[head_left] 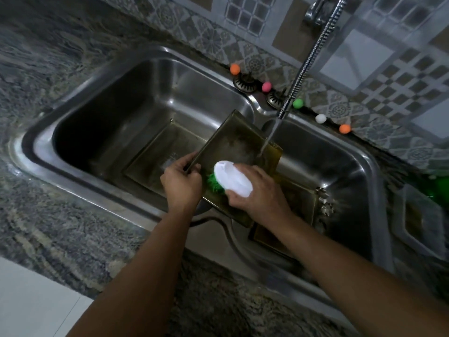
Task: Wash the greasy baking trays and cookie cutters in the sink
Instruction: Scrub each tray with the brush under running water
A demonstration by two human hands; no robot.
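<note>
A greasy square baking tray (230, 142) is tilted over the divider of the double steel sink (102, 100). My left hand (181, 183) grips its near left edge. My right hand (255, 193) holds a white scrub brush with green bristles (232, 177), pressed on the tray's lower part. Water runs from the flexible faucet (308, 57) onto the tray's far right corner. A second tray (155, 154) lies flat in the left basin. A third tray (298, 200) sits in the right basin, with metal cookie cutters (325, 200) beside it.
Several small coloured balls (266, 86) line the back ledge against the patterned tile wall. Two drain strainers (245, 83) rest on the sink's back rim. A green object (437, 188) and a further tray (422, 222) are at the far right. Granite counter (48, 57) surrounds the sink.
</note>
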